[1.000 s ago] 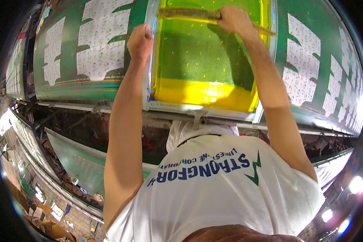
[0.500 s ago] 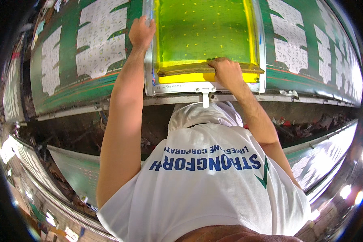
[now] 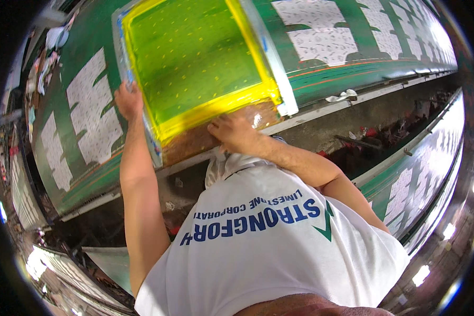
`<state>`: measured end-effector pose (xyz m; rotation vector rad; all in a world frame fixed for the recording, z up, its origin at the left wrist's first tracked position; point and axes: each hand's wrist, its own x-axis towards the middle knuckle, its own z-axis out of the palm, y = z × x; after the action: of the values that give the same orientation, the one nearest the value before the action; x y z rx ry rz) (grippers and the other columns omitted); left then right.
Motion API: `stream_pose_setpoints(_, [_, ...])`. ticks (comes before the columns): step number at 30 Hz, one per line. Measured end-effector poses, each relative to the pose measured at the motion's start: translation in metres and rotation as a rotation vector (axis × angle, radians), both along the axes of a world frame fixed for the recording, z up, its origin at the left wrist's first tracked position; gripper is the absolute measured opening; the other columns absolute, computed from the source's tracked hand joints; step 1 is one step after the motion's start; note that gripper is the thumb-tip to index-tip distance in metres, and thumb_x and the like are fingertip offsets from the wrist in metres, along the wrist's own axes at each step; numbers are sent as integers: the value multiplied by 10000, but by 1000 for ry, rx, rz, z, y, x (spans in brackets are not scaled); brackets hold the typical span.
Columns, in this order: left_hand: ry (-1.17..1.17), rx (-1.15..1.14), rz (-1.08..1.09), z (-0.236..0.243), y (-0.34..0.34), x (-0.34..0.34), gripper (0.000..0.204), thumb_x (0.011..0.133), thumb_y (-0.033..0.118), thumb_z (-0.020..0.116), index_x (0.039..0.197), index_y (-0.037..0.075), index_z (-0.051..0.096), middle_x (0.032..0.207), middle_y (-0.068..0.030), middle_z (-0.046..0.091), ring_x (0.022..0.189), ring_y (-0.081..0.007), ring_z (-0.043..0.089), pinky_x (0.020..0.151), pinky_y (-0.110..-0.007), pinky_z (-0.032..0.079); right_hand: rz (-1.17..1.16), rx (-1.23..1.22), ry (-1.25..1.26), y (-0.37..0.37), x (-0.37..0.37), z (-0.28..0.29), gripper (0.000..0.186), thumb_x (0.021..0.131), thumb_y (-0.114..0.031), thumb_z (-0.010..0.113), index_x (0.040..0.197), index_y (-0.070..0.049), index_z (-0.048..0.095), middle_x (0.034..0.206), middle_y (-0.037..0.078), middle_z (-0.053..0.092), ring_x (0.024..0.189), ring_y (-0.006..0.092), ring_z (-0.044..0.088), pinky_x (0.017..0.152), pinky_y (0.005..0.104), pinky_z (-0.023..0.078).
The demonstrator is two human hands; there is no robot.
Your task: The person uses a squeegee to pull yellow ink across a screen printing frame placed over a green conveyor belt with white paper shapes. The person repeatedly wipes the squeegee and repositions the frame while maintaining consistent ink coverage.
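My left hand is closed around the left side of a screen-printing frame. Yellow tape borders the frame's green mesh, which carries small yellow marks. Across the near end of the frame lies a broad brown squeegee, its wide face turned up. My right hand grips the squeegee near its middle, with the fingers bent over its far edge. What lies under the mesh cannot be made out.
The frame sits on a long green printing table with white printed fabric pieces on both sides. A metal rail runs along the near edge, with a white scrap on it. Behind me stands another green table.
The view has turned, so the frame now appears slanted and further left. The squeegee has tipped towards me, showing its broad face instead of a narrow edge. Both hands keep their holds.
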<state>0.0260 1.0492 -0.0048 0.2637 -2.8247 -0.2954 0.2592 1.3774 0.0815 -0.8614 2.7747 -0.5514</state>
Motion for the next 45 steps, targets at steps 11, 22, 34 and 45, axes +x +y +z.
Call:
stream_pose_setpoints(11, [-60,-72,17,-8,-7,-10,498,1047,470,592,1383,109,659,1258,-164,637,1120,-386,651,940,-496,545,-549,-367,-4,145,-40,-24,595,868,-269,801,1345,24,598,1284,231,614,1202,409,605,1023,491,510])
stream_pose_setpoints(22, [-27,-119,28,-5,-3,-2,512,1047,480,602,1409,121,647,1265,-149,633,1117,-371,654,911,-501,553,-871,-375,161,187,-62,-69,458,717,-211,837,1096,-8,679,995,198,628,972,411,642,827,487,551])
stream_pose_setpoints(34, [-94,16,14,-22,-27,-18,559,1039,459,625,1429,59,608,1265,-197,624,1062,-368,669,869,-479,563,-851,-407,169,194,-64,-33,553,693,-254,784,1173,10,700,1072,163,634,1043,363,655,914,438,555])
stream_pose_setpoints(45, [-15,67,-218,8,136,-73,576,1037,461,617,1357,-17,628,1261,-235,627,980,-400,670,875,-507,537,-821,-431,238,396,-95,10,381,681,-225,814,1034,-97,752,967,165,677,956,376,675,857,449,561])
